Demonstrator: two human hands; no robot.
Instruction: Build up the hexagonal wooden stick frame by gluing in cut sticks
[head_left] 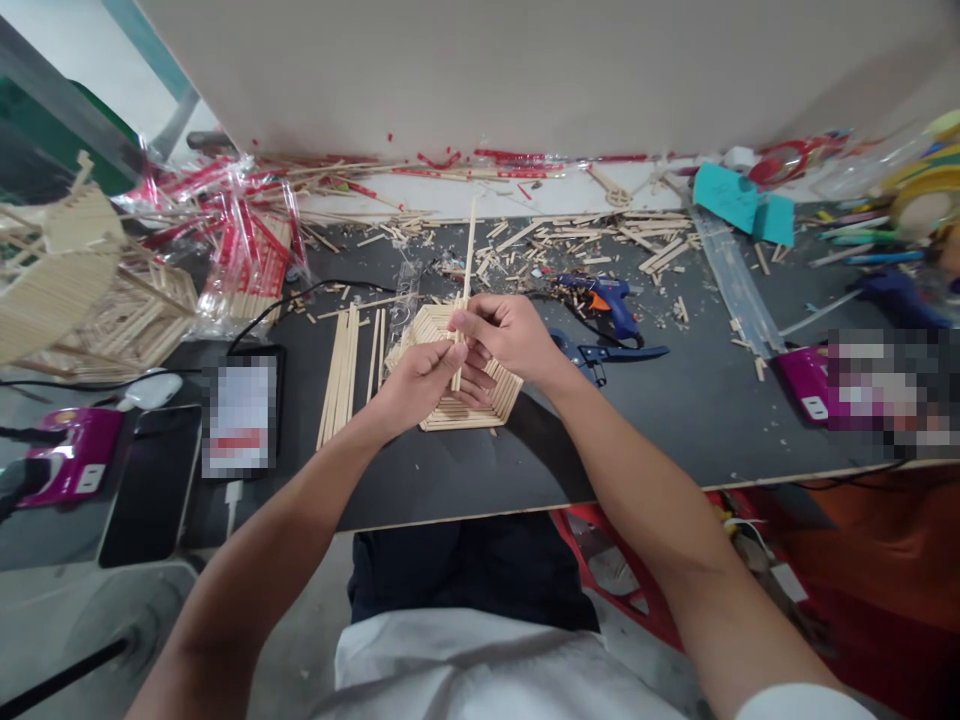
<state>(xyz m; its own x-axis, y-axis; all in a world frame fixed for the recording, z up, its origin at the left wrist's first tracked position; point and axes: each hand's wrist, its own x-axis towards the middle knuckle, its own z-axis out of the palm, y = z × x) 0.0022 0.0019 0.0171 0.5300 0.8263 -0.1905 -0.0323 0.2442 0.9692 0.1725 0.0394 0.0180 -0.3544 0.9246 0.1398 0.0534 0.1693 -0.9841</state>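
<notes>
Both hands meet over a hexagonal frame (480, 412) of stacked wooden sticks on the dark table. My left hand (421, 380) pinches the lower part of some thin wooden sticks (470, 255), held roughly upright. My right hand (508, 338) grips the same sticks slightly higher, its thumb and forefinger pressed on them and its other fingers curled below. The hands hide part of the frame, and how many sticks they hold cannot be made out. Loose long sticks (340, 375) lie left of the frame.
A blue glue gun (616, 305) and blue cutters (622, 353) lie right of my hands. Stick scraps (667, 250) litter the back. Two phones (150, 490) and a purple power strip (94, 440) lie left. The table's front edge (465, 517) is near my body.
</notes>
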